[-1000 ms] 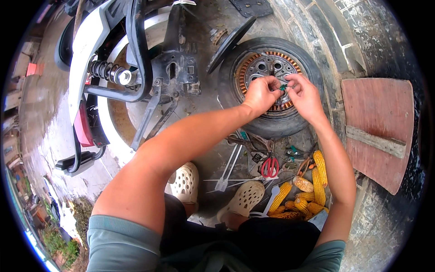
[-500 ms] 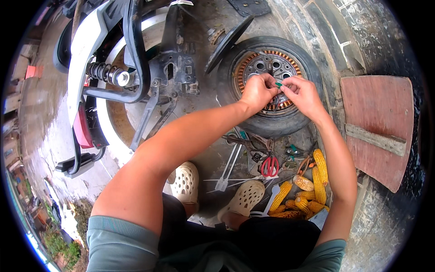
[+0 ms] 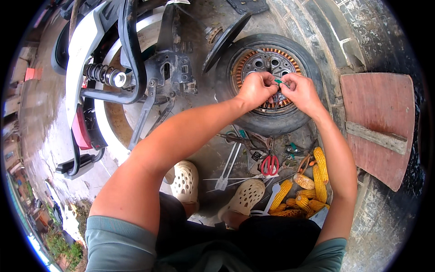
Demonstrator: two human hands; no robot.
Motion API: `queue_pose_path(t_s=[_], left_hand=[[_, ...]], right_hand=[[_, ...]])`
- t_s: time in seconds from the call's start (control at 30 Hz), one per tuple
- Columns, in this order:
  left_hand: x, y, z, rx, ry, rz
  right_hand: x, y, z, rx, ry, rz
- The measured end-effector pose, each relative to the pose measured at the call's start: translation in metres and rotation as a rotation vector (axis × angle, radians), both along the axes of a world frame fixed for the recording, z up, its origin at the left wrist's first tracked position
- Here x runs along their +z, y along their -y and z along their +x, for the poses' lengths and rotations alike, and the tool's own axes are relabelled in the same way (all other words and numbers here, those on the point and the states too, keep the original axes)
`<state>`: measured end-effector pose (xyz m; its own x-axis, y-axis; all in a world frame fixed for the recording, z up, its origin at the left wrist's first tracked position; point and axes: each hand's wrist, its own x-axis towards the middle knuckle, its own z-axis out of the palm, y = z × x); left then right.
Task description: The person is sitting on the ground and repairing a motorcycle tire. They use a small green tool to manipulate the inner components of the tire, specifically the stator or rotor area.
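A wheel with a black tyre (image 3: 272, 126) lies flat on the ground, with a ring of copper coils (image 3: 239, 68) inside its hub. Over the hub, my left hand (image 3: 256, 90) and my right hand (image 3: 301, 94) meet, thumbs and fingertips pinched. Between them is a small green piece (image 3: 277, 81), perhaps tape or sleeving on a thin wire; its exact kind is too small to tell. Both hands grip it from opposite sides. Part of the hub's lower half is hidden behind my fingers. A round black cover (image 3: 226, 41) leans at the wheel's upper left.
At left stands a partly stripped white and black scooter (image 3: 82, 59). Red-handled scissors (image 3: 269, 165) lie among tools and scraps below the wheel, beside yellow corn cobs (image 3: 320, 165). A reddish wooden board (image 3: 378, 109) is at right. My clogs (image 3: 185, 179) stand near the tools.
My hands remain pinched together over the hub. The fingers have shifted slightly, and more of the green piece shows between them. The whole view has shifted a little.
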<state>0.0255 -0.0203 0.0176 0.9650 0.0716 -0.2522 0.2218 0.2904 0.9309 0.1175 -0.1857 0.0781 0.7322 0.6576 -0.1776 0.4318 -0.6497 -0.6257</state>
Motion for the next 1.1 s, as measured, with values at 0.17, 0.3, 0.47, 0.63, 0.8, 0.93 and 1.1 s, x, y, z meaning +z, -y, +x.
queue_pose_path(t_s=[0.17, 0.3, 0.47, 0.63, 0.8, 0.93, 1.1], left_hand=[[-0.001, 0.0, 0.002, -0.011, 0.0, 0.063], [0.007, -0.001, 0.004, -0.051, -0.024, 0.186], [0.009, 0.004, 0.005, 0.001, -0.039, 0.288], [-0.004, 0.007, 0.007, 0.082, 0.04, 0.563], [0.001, 0.012, 0.006, 0.118, -0.014, 0.484], [-0.011, 0.009, 0.003, 0.147, 0.052, 0.413], [-0.006, 0.011, 0.003, 0.154, 0.034, 0.425]], right_hand=[[0.005, -0.003, 0.0, 0.01, -0.025, -0.016], [0.003, -0.003, 0.001, 0.004, -0.054, -0.016], [-0.006, -0.001, 0.002, 0.011, -0.002, 0.026], [-0.009, 0.0, 0.003, -0.031, -0.077, 0.048], [-0.01, 0.003, 0.004, -0.095, -0.211, 0.1], [0.006, -0.009, 0.0, 0.049, -0.117, 0.042], [0.0, -0.006, 0.005, 0.094, 0.007, 0.03]])
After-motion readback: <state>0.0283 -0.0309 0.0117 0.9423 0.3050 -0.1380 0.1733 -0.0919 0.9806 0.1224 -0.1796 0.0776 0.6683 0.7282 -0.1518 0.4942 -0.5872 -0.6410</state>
